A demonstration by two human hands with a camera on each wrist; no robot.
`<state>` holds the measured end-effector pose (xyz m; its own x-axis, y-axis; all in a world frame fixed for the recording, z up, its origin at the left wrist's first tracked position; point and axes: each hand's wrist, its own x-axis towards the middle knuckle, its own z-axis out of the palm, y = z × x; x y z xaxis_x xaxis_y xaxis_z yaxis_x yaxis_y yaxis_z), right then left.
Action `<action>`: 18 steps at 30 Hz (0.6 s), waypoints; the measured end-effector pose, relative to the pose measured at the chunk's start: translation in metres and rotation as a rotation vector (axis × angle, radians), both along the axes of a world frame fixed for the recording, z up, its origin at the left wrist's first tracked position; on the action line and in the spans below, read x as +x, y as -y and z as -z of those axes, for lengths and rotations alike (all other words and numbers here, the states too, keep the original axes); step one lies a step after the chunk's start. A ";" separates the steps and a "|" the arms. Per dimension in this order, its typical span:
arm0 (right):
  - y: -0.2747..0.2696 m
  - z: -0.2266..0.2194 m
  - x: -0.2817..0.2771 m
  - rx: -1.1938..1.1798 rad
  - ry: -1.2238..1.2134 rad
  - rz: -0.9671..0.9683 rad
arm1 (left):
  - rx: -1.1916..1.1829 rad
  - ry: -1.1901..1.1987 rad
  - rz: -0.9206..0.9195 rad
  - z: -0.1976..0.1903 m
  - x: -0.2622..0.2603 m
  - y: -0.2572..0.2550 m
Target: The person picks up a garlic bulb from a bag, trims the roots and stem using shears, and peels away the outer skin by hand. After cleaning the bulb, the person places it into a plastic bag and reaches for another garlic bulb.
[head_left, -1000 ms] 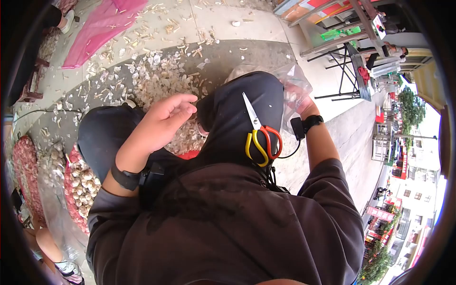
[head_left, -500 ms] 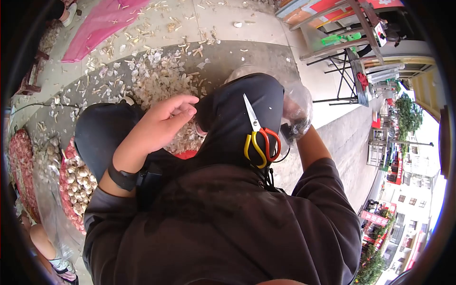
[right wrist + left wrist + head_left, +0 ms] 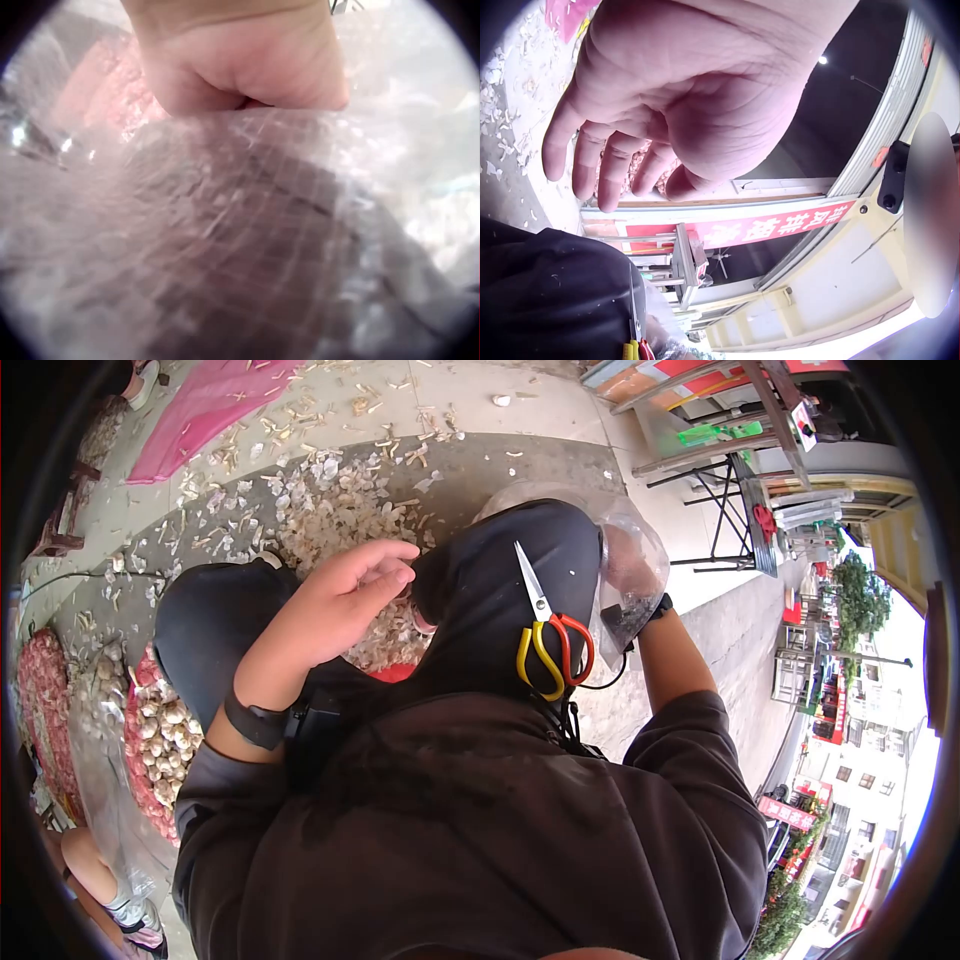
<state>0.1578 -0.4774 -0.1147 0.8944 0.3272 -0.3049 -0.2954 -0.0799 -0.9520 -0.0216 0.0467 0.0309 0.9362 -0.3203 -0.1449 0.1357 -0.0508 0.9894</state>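
Note:
My left hand hangs over the lap with fingers loosely bent and nothing in them; the left wrist view shows its bare palm. My right hand is inside a clear plastic bag beside the right knee. In the right wrist view the heel of that hand shows above the crinkled plastic, which hides the fingers; I cannot tell what they hold. Scissors with one yellow and one red handle lie on the right thigh, blades closed and pointing toward the knee.
Garlic skins and cut stems litter the ground beyond the knees. A mesh sack of garlic bulbs stands at the left, near another red sack. Pink netting lies farther off. A folding table stands at the right.
The clear bag has shifted over my right hand and wrist, which were less covered a second ago. My left hand stays nearly in place. The scissors remain on the thigh.

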 end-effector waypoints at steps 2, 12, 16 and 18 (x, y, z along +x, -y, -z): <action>-0.006 -0.066 0.015 0.274 -0.156 -0.034 | 0.008 -0.006 0.010 -0.001 0.001 -0.002; 0.016 -0.021 -0.029 -1.029 0.098 -0.593 | -0.024 0.015 -0.049 -0.005 -0.004 -0.006; -0.046 -0.075 -0.070 -1.857 0.782 0.278 | -0.041 0.018 -0.079 -0.003 -0.004 -0.006; -0.053 -0.111 -0.071 -1.898 0.592 0.191 | -0.049 0.158 -0.193 -0.004 0.002 -0.012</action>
<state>0.0864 -0.4247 -0.0038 0.9736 -0.0924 0.2085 -0.1590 -0.9305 0.3300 -0.0196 0.0583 0.0345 0.9905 -0.1363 0.0194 -0.0183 0.0091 0.9998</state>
